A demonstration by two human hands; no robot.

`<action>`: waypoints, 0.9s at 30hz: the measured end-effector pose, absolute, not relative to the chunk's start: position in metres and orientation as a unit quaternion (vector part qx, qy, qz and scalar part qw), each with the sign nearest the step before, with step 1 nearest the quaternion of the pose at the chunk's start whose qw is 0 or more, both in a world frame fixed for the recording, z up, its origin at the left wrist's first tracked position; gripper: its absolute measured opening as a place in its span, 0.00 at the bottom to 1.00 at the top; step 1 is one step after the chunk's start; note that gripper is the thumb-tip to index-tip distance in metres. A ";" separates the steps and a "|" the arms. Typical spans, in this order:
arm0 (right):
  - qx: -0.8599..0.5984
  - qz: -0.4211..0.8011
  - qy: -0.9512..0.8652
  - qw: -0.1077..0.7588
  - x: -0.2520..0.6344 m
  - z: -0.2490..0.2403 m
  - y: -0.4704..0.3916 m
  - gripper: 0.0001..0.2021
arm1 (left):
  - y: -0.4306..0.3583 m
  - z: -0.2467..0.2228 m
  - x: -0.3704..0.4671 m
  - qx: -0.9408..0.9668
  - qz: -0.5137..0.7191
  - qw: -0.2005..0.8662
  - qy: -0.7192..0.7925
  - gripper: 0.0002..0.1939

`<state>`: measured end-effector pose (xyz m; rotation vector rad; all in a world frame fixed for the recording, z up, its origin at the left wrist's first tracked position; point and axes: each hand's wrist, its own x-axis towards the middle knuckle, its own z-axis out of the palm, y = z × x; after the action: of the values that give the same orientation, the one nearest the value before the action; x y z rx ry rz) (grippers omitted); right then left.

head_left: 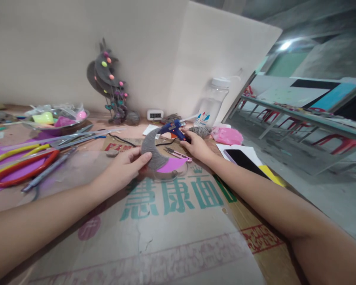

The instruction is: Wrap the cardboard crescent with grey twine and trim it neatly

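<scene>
Tabletop (135,131) ends right of the phone (247,161). Left hand (129,163) pinches the gray moon (153,152); right hand (197,147) grips the glue gun (173,128).

A clear bottle (210,103) with a white lid stands near the pale panel (154,47) behind the bench (138,131), a small white digital clock (155,115) to its left. A dark-screened phone (245,162) lies partly on white paper (254,152) near something yellow. Red stools (334,139) stand by a long table (320,123) beyond.

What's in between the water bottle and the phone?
Between the water bottle and the phone lie a pink bundle and some white paper, as the head view shows.
</scene>
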<state>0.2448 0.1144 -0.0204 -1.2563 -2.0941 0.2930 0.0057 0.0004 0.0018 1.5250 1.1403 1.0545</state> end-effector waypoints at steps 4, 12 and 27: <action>-0.484 0.106 -0.795 0.351 0.246 -0.022 0.116 0.19 | -0.001 0.003 0.005 0.616 0.430 0.469 0.464 0.11; -0.532 0.101 -0.705 0.457 0.246 -0.013 0.109 0.17 | 0.002 0.000 0.003 0.563 0.468 0.477 0.486 0.13; -0.513 0.294 -0.650 0.478 0.224 0.012 0.045 0.15 | 0.009 -0.003 0.000 0.517 0.503 0.482 0.497 0.11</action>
<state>0.2243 0.0452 0.0123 -1.2517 -1.5881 0.7168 -0.0001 0.0094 -0.0026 1.2600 1.2120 1.2256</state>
